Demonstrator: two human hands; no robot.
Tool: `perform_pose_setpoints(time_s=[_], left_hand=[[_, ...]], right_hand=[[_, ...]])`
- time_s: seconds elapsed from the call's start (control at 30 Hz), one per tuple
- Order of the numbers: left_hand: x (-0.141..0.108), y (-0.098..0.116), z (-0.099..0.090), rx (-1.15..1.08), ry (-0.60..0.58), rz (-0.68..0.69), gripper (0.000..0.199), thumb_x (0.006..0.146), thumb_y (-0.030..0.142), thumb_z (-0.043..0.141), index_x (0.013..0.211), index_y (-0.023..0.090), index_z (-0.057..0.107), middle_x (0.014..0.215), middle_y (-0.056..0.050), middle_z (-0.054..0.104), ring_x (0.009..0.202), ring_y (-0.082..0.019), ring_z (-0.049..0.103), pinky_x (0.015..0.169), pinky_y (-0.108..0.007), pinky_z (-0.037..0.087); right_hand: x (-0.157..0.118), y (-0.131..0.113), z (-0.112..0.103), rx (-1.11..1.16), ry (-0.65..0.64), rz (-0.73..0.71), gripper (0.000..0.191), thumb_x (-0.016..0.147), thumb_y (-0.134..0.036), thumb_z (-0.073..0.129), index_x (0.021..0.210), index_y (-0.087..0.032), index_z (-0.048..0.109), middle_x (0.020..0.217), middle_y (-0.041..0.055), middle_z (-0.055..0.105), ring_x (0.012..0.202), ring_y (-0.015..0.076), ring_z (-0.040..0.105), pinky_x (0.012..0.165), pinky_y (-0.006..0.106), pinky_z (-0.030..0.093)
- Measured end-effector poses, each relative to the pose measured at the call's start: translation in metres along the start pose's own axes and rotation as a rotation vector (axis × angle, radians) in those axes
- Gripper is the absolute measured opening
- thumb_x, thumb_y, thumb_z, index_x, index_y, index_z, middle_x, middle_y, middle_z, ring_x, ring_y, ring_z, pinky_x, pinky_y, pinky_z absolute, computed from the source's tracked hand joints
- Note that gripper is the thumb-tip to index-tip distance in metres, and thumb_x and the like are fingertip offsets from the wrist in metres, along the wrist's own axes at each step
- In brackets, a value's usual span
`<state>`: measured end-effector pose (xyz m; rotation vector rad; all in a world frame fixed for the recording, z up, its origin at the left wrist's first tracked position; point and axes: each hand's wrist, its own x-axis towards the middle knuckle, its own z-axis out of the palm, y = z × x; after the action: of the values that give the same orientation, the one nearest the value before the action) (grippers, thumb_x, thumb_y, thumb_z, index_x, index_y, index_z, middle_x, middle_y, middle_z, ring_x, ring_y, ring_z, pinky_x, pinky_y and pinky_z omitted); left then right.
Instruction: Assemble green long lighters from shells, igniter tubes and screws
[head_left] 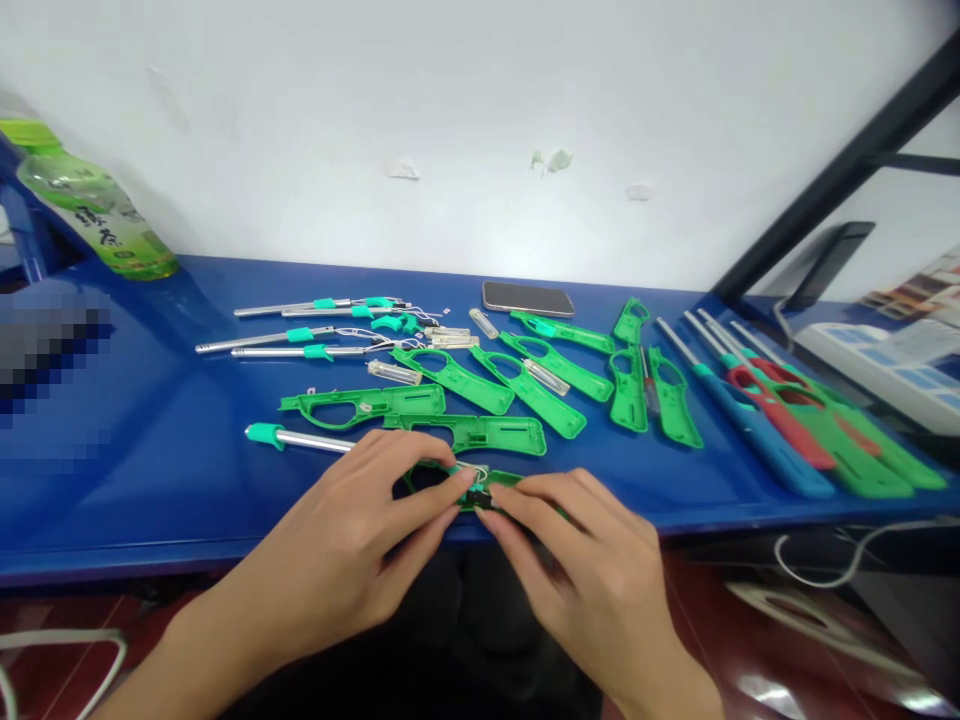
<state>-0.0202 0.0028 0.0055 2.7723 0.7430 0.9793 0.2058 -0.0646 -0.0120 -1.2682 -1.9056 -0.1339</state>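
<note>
Near the table's front edge, my left hand (367, 530) and my right hand (581, 550) meet over a small black part (478, 496) with teal pieces and white wire. Thumb and fingers of each hand pinch this part from opposite sides. Beneath them lies a green shell half (510, 480), partly hidden by my fingers. A metal tube (315, 441) with a teal end sticks out to the left past my left hand. Just behind my hands rests another open green shell half (502, 434).
Several metal rods (277, 340) with wires lie back left, among green shells (540, 390) and clear tanks (394, 373). A phone (527, 298) sits behind. Finished-looking lighters (787, 420) and a screwdriver (649, 385) are right; a bottle (97, 210) stands far left.
</note>
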Motion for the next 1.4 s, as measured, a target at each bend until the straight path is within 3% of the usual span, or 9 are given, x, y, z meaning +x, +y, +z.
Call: perform_pose_setpoints(time_s=[0.13,0.53,1.07,1.4], left_hand=[[0.000,0.000,0.000,0.000,-0.003,0.002,0.033,0.107,0.012,0.055,0.133,0.023,0.072,0.126,-0.011,0.071,0.113,-0.025,0.070,0.096,-0.044,0.061],[-0.002,-0.001,0.000,-0.037,-0.043,-0.013,0.033,0.108,0.010,0.055,0.137,0.020,0.069,0.127,-0.011,0.066,0.114,-0.025,0.064,0.098,-0.046,0.057],[-0.001,0.001,-0.002,-0.032,-0.060,0.010,0.033,0.110,0.011,0.053,0.138,0.019,0.068,0.128,-0.012,0.065,0.115,-0.026,0.063,0.098,-0.050,0.056],[-0.001,0.001,-0.002,-0.043,-0.058,-0.007,0.036,0.108,0.007,0.052,0.139,0.020,0.067,0.128,-0.010,0.064,0.114,-0.023,0.062,0.096,-0.046,0.056]], right_hand=[[0.000,-0.004,0.002,-0.015,0.002,0.015,0.010,0.106,-0.017,0.071,0.106,-0.017,0.081,0.094,0.0044,0.081,0.080,0.0201,0.071,0.077,0.035,0.056],[-0.002,-0.006,0.003,-0.124,0.029,-0.050,0.012,0.108,-0.014,0.067,0.108,-0.014,0.080,0.091,0.0044,0.080,0.073,0.0181,0.062,0.070,0.034,0.050],[0.002,-0.012,-0.004,-0.259,-0.009,-0.153,0.030,0.109,-0.004,0.055,0.116,-0.008,0.084,0.093,0.0063,0.082,0.077,0.0204,0.067,0.064,0.035,0.048],[0.003,-0.010,-0.002,-0.243,-0.007,-0.148,0.028,0.111,-0.012,0.057,0.115,-0.010,0.085,0.094,0.0050,0.083,0.075,0.0198,0.068,0.063,0.035,0.049]])
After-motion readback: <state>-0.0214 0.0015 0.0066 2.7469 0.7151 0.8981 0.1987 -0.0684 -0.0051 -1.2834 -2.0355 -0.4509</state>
